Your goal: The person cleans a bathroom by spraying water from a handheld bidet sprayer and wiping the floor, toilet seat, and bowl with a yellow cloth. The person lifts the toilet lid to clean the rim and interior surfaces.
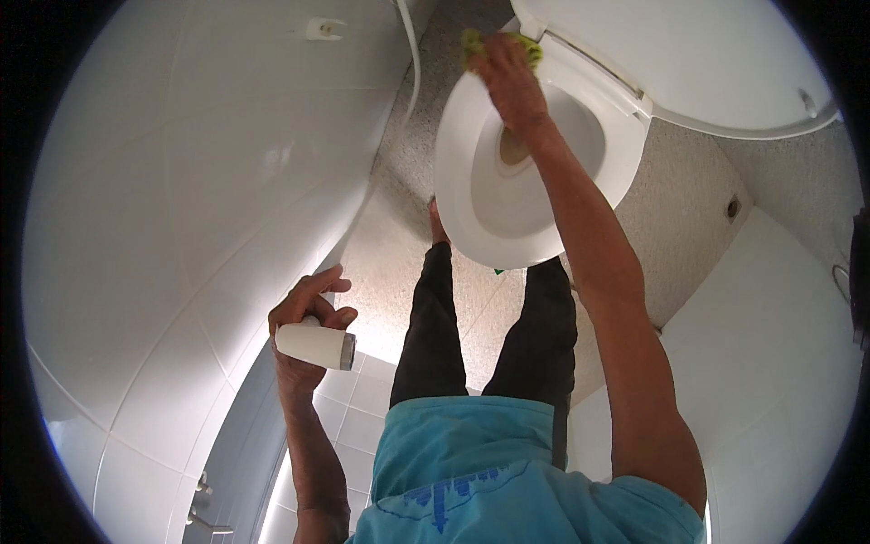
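Note:
My right hand (509, 80) is closed on a yellow-green scrubbing cloth (471, 43) at the far left rim of a white toilet (456, 163), near the lid hinge. Part of the cloth is hidden under the fingers, and my forearm crosses over the bowl. To the left, my left hand (304, 299) grips a white handheld sprayer (311, 345) with a grey tip. That sprayer is apart from the toilet, its tip turned rightward, and some fingers stick out above it. The toilet lid (725, 59) is raised at the back right.
A white hose (413, 59) hangs along the tiled wall (181, 163) on the left, below a small white wall bracket (326, 29). A floor drain (732, 208) lies at the right. At the lower left is a blue-grey door (240, 444) with a metal handle (213, 526).

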The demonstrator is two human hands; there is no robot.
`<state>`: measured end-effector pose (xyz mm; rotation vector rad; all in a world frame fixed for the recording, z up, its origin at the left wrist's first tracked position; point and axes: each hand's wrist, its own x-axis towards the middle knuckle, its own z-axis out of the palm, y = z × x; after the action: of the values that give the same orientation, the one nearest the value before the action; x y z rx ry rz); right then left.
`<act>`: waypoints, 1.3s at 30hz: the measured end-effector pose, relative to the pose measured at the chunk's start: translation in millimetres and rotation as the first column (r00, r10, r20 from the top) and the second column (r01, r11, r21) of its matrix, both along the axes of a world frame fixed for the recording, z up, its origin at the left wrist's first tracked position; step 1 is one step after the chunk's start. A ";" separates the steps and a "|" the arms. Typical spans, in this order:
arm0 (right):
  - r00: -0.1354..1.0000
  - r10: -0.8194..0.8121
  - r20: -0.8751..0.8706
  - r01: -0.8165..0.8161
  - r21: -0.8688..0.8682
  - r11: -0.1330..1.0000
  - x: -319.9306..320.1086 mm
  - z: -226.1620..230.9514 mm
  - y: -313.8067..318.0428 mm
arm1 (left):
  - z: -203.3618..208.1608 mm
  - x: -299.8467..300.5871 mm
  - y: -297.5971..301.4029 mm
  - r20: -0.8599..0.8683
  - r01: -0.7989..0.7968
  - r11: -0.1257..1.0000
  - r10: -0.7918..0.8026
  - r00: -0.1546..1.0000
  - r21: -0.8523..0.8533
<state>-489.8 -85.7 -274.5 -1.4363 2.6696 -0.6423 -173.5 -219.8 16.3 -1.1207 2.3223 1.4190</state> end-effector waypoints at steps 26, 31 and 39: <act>0.827 -0.552 -0.102 0.558 0.261 0.788 22.4 13.1 240.2 | -8.7 -8.3 14.4 -0.004 -0.001 0.997 0.001 1.000 0.072; 0.847 -0.516 -0.125 0.525 0.058 0.849 18.0 13.2 204.3 | -9.4 -8.2 18.5 0.034 -0.042 0.994 0.039 0.999 0.100; 0.836 -0.493 0.242 0.547 -0.293 0.784 15.2 13.1 45.5 | -9.9 -13.3 18.8 0.058 0.012 0.997 -0.017 0.998 0.077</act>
<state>-474.6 -40.2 -261.5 -0.6066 2.9296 -1.2672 -186.8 -201.0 6.4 -1.1068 2.2119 1.4379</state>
